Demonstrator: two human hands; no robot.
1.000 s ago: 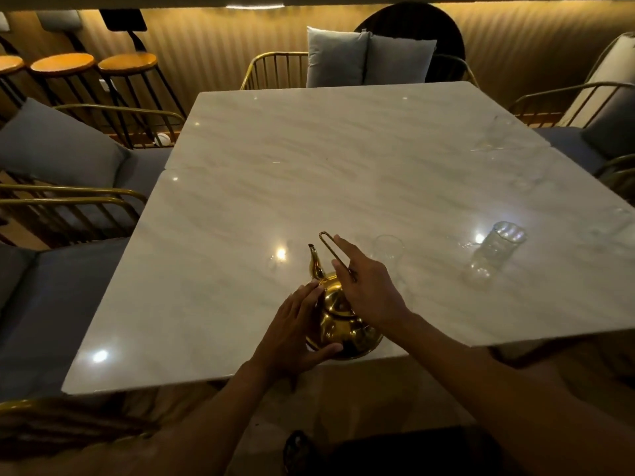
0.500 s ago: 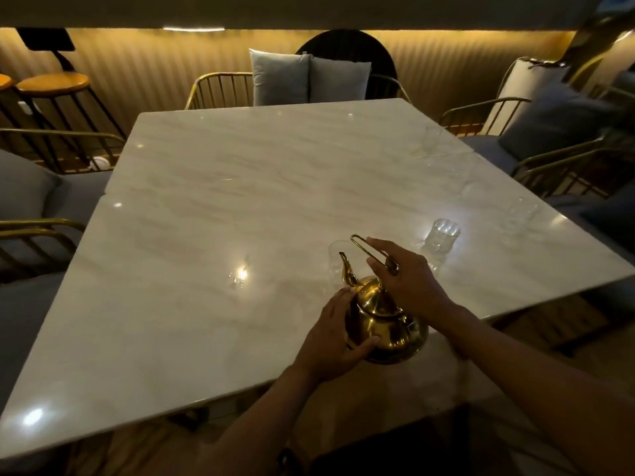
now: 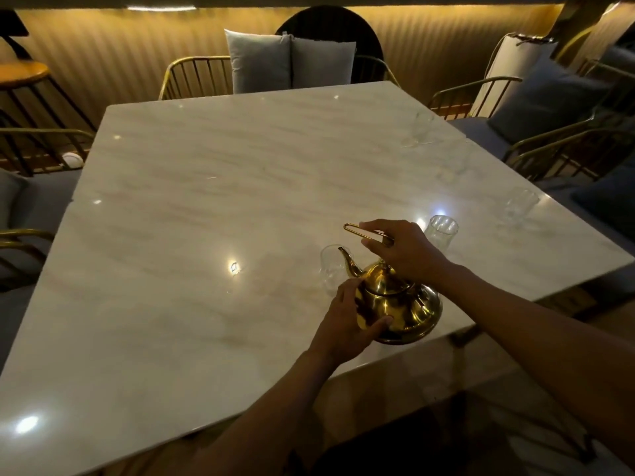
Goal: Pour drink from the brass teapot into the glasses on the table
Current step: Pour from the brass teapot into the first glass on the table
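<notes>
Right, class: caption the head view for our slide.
Both hands steady a brass teapot on the marble table, spout beside an empty glass.

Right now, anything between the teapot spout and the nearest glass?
Nothing visible. The brass teapot, held by the left hand and right hand, has its spout right at the nearest glass; bare table elsewhere.
</notes>
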